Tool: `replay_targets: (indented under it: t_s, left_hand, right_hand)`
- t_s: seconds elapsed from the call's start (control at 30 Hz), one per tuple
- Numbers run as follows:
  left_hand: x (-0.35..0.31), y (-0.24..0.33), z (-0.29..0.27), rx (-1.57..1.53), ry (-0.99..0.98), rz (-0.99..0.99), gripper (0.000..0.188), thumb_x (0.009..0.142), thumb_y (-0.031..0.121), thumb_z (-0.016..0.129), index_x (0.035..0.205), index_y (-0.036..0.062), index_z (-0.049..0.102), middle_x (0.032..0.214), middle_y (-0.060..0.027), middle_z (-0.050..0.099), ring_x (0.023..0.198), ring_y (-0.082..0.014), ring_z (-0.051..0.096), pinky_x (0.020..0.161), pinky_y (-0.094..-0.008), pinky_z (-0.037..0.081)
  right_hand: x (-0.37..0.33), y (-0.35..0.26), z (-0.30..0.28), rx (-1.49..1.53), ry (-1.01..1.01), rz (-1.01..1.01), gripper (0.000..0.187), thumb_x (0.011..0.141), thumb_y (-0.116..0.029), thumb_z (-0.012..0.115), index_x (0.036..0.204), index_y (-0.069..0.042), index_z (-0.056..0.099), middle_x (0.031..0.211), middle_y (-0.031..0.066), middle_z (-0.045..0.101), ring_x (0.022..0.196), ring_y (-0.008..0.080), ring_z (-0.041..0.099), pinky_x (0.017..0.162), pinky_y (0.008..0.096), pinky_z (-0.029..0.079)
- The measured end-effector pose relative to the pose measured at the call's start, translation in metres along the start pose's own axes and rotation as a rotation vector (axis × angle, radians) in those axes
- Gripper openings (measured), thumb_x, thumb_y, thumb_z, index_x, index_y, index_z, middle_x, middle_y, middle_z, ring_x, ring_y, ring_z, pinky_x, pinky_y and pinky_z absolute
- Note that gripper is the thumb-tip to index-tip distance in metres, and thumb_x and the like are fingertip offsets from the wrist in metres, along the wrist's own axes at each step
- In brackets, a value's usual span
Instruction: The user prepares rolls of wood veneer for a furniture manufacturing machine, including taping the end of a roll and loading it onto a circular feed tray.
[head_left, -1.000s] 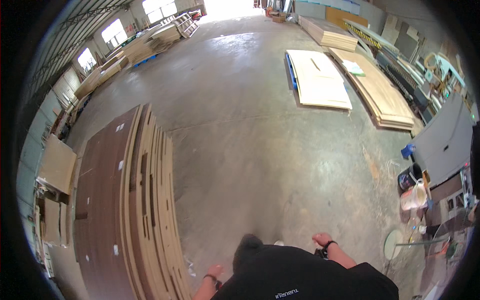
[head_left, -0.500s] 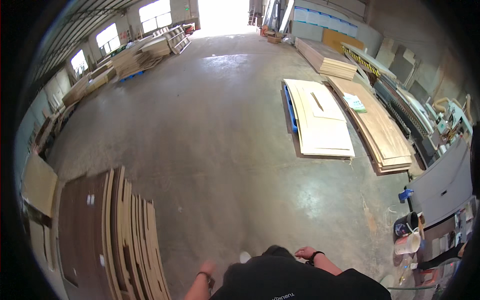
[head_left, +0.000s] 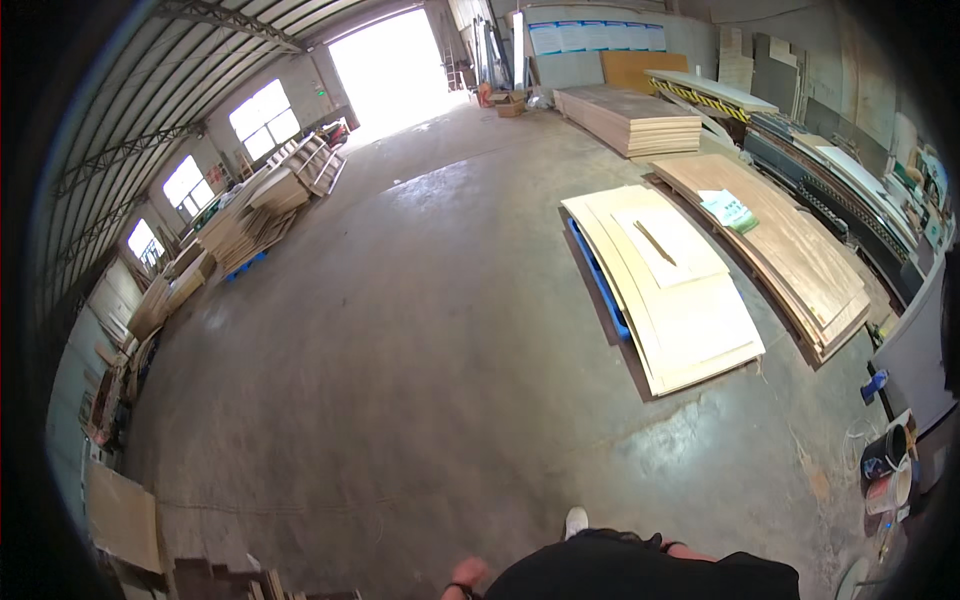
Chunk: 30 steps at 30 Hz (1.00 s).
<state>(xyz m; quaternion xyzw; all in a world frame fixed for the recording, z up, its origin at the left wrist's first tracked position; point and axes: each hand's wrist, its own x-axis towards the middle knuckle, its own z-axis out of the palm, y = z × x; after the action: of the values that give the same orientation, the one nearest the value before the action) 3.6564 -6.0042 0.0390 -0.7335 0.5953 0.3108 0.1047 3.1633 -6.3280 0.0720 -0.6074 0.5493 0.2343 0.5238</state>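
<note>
My left hand [head_left: 467, 576] hangs low at the bottom edge beside my dark shirt [head_left: 640, 572], a dark band on its wrist, and nothing shows in it. Of my right hand only a strip of wrist [head_left: 686, 549] with a dark band shows over the shirt; its fingers are hidden. A white shoe [head_left: 576, 520] pokes out in front of me on the concrete floor [head_left: 420, 380]. Neither hand touches anything.
A stack of pale boards [head_left: 680, 300] lies on a blue pallet [head_left: 603, 285] ahead right, with a brown board stack [head_left: 790, 250] beside it. Buckets [head_left: 888, 470] stand far right. Upright panels [head_left: 225, 582] and a cardboard sheet [head_left: 122, 515] sit lower left. More stacks [head_left: 630, 120] line the back.
The view has swung up and forward across the floor. The upright panels on my left have slipped almost out of sight, and the pale boards now look nearer.
</note>
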Motion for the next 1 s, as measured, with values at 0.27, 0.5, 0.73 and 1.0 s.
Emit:
replay_targets:
  t_s: [0.27, 0.5, 0.73, 1.0]
  left_hand:
    - [0.076, -0.048, -0.045, -0.330, -0.238, -0.347, 0.039, 0.099, 0.040, 0.050, 0.111, 0.0117, 0.074, 0.109, -0.0235, 0.070, 0.102, -0.0377, 0.068, 0.088, -0.0487, 0.054]
    - [0.259, -0.166, -0.210, -0.439, -0.233, -0.335, 0.028, 0.096, 0.033, 0.053, 0.109, 0.0174, 0.072, 0.108, -0.0162, 0.070, 0.104, -0.0320, 0.067, 0.088, -0.0453, 0.055]
    - [0.550, -0.268, -0.562, 0.164, 0.317, 0.159, 0.019, 0.087, 0.017, 0.064, 0.102, 0.0156, 0.074, 0.097, -0.0119, 0.071, 0.092, -0.0303, 0.069, 0.082, -0.0409, 0.056]
    - [0.816, -0.328, -0.805, -0.700, 0.599, -0.073, 0.024, 0.091, 0.026, 0.070, 0.107, 0.0080, 0.073, 0.100, -0.0131, 0.075, 0.095, -0.0243, 0.071, 0.086, -0.0348, 0.054]
  right_hand:
    - [0.182, -0.318, -0.257, -0.202, 0.427, -0.530, 0.035, 0.087, -0.042, 0.066, 0.104, -0.014, 0.076, 0.097, 0.0079, 0.076, 0.091, 0.0238, 0.072, 0.085, 0.0369, 0.056]
    - [0.325, -0.430, -0.355, -0.406, 0.387, -0.471, 0.039, 0.090, -0.046, 0.061, 0.109, -0.015, 0.077, 0.111, 0.0077, 0.074, 0.105, 0.0259, 0.068, 0.094, 0.0400, 0.053]
    - [0.411, -0.471, -0.422, -0.432, 0.338, -0.527, 0.034, 0.093, -0.039, 0.061, 0.117, -0.019, 0.073, 0.123, 0.0041, 0.071, 0.111, 0.0243, 0.067, 0.097, 0.0372, 0.053]
    - [0.640, -0.529, -0.480, -0.241, 0.275, -0.058, 0.040, 0.085, -0.042, 0.066, 0.110, -0.011, 0.075, 0.110, 0.0180, 0.073, 0.107, 0.0355, 0.068, 0.093, 0.0451, 0.053]
